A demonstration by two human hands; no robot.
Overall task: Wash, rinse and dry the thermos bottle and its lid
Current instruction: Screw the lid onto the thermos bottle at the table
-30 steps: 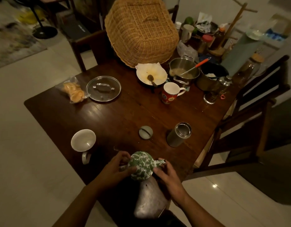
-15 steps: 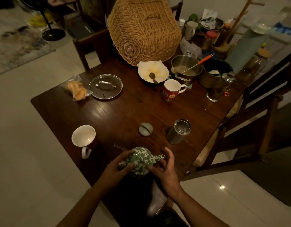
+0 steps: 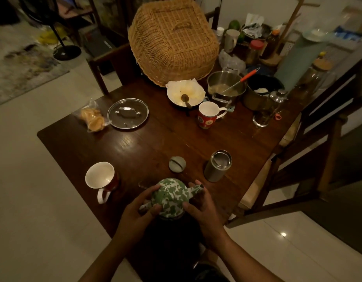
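Note:
A short steel thermos bottle (image 3: 217,166) stands open on the dark wooden table (image 3: 176,139), right of centre. Its round grey lid (image 3: 177,164) lies on the table a little to the left of it. Nearer to me, a green-and-white patterned teapot (image 3: 172,197) sits at the table's near edge, spout pointing right. My left hand (image 3: 139,208) grips its left side by the handle. My right hand (image 3: 202,204) cups its right side under the spout. Both hands are well short of the thermos and lid.
A white mug (image 3: 100,180) stands left of the teapot. Farther back are a red mug (image 3: 208,116), a glass pot lid (image 3: 127,113), a bag of crackers (image 3: 92,119), a bowl (image 3: 185,94), steel pots (image 3: 226,86) and a wicker cover (image 3: 172,41). A chair (image 3: 318,139) stands at the right.
The teapot has come down onto the table's near edge and my hands have settled around its sides. The view has shifted slightly.

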